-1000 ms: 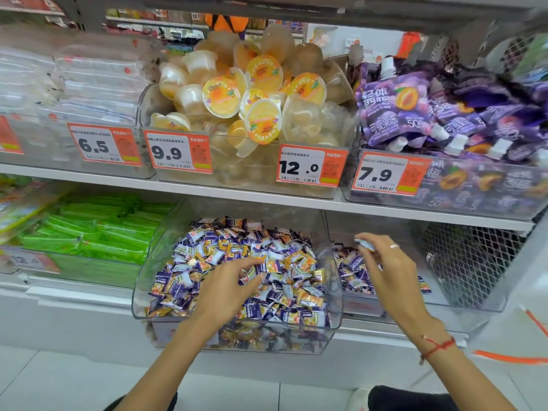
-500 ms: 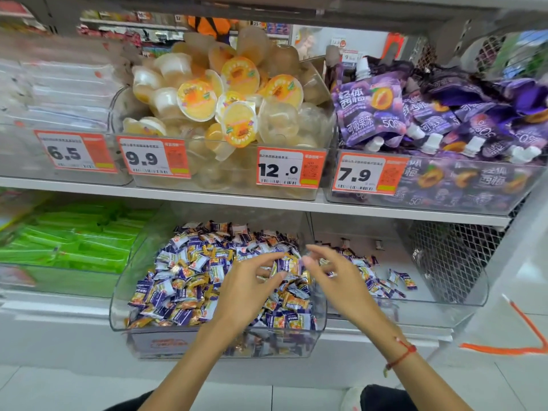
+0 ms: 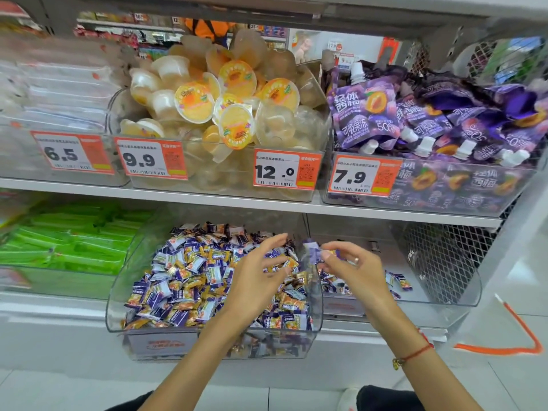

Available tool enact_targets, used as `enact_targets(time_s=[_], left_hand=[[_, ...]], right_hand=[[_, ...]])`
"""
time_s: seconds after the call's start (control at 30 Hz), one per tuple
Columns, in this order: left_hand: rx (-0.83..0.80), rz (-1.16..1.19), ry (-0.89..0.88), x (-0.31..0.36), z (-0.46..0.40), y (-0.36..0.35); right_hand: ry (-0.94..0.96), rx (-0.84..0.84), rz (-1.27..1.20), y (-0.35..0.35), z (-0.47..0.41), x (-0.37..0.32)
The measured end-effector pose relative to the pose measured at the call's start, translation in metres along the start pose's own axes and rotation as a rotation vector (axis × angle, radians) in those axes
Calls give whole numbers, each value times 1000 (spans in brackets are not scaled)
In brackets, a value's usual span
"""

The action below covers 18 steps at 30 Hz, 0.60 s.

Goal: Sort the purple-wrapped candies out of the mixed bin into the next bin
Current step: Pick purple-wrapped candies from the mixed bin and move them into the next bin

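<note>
1. I see my left hand point(image 3: 261, 280) at the centre of the frame, hovering over the mixed bin point(image 3: 213, 330) with fingers spread and loose, holding nothing.
2. My right hand point(image 3: 355, 271), just right of centre, pinches a purple-wrapped candy point(image 3: 311, 251) between thumb and fingertips, above the wall where the two bins meet. A ring shows on one finger and a red string bracelet point(image 3: 415, 354) on the wrist.
3. The mixed bin, a clear plastic tub in the lower middle, is heaped with purple and orange-gold wrapped candies point(image 3: 189, 274).
4. The next bin point(image 3: 444, 295), to its right, holds a small scatter of purple candies point(image 3: 397, 281) on its floor, partly hidden behind my right hand.
5. Green packets point(image 3: 74, 244) fill the bin at lower left.
6. On the upper shelf point(image 3: 207, 200), jelly cups point(image 3: 225, 108) sit top centre and purple spouted pouches point(image 3: 415, 120) at upper right, with orange price tags point(image 3: 287, 169) on the bin fronts.
</note>
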<state>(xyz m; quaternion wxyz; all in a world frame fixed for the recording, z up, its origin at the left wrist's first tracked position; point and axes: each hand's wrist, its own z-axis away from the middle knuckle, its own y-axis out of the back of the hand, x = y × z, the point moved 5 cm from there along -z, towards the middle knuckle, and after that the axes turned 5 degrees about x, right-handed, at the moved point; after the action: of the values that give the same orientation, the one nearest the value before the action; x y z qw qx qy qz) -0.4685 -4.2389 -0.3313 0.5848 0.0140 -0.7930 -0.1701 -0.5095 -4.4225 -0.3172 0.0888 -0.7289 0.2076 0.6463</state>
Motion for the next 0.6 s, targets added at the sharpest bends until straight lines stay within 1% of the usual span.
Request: enact_targets(time_s=[0.03, 0.1, 0.13, 0.17, 0.2, 0.27, 0.3, 0.33, 0.4, 0.43, 0.47, 0.53, 0.6], left_hand=[[12, -112, 2, -7, -2, 9], [37, -470, -11, -22, -2, 31], [51, -641, -13, -30, 0, 42], [66, -756, -6, -38, 3, 54], [84, -821, -3, -47, 5, 65], [137, -899, -10, -62, 9, 86], [151, -936, -7, -70, 10, 96], [172, -970, -12, -76, 10, 104], [216, -1008, -36, -84, 9, 115], [212, -1009, -25, -84, 8, 116], [193, -1013, -7, -86, 6, 116], [98, -1037, 20, -95, 2, 110], [-11, -1060, 36, -102, 4, 103]], right_hand=[[43, 82, 50, 10, -5, 3], [164, 211, 246, 28, -17, 13], [210, 230, 368, 33, -24, 19], [228, 208, 484, 35, -31, 26], [220, 145, 598, 34, -37, 34], [181, -15, 802, 26, -44, 45], [193, -44, 860, 21, -44, 46], [236, -23, 880, 15, -42, 41], [393, 78, 831, -4, -31, 20], [472, 94, 794, -17, -24, 8], [534, 58, 768, -34, -17, -3], [570, -117, 797, -73, -13, -11], [485, -289, 900, -108, -22, 1]])
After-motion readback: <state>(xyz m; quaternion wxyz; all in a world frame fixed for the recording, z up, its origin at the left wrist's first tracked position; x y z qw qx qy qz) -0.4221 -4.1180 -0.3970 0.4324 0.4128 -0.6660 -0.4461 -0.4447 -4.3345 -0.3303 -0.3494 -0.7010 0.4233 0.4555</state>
